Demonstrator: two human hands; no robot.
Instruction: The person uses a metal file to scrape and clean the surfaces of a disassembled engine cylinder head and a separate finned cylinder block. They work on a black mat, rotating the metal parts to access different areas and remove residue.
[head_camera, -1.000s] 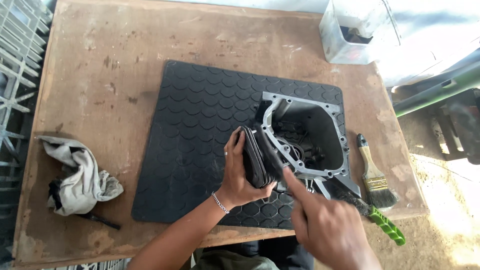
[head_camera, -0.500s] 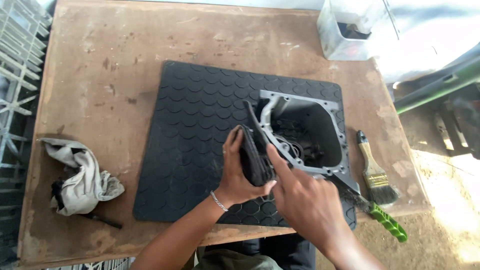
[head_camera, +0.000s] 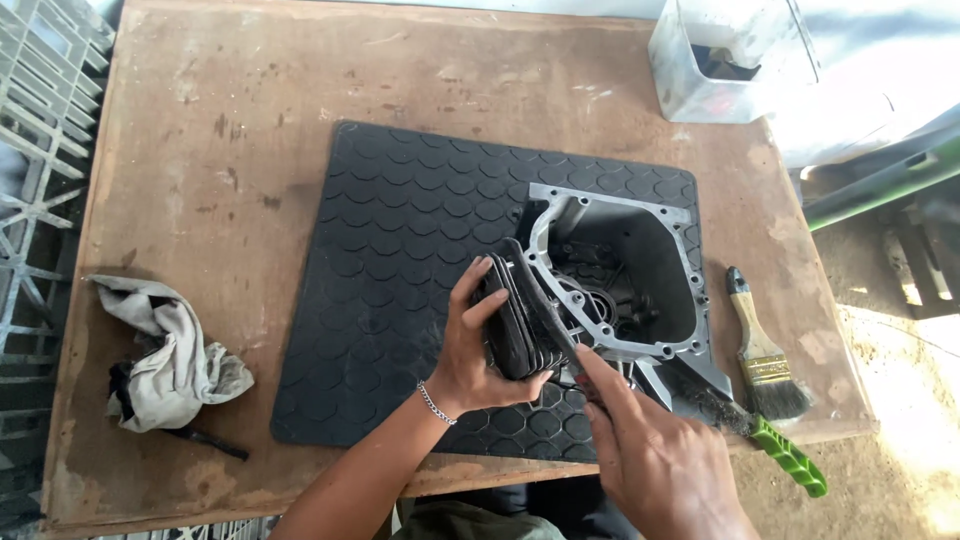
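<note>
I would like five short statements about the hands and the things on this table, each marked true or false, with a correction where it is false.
1. The left hand grips the black finned part of the engine casing. True.
2. The casing stands on the bare wooden table. False: it stands on a black rubber mat.
3. A crumpled rag lies at the left of the table. True.
4. The right hand holds the paintbrush. False: the paintbrush lies untouched to the right of the mat; the right hand points a finger at the casing.
5. A green-handled brush lies near the table's front right edge. True.
</note>
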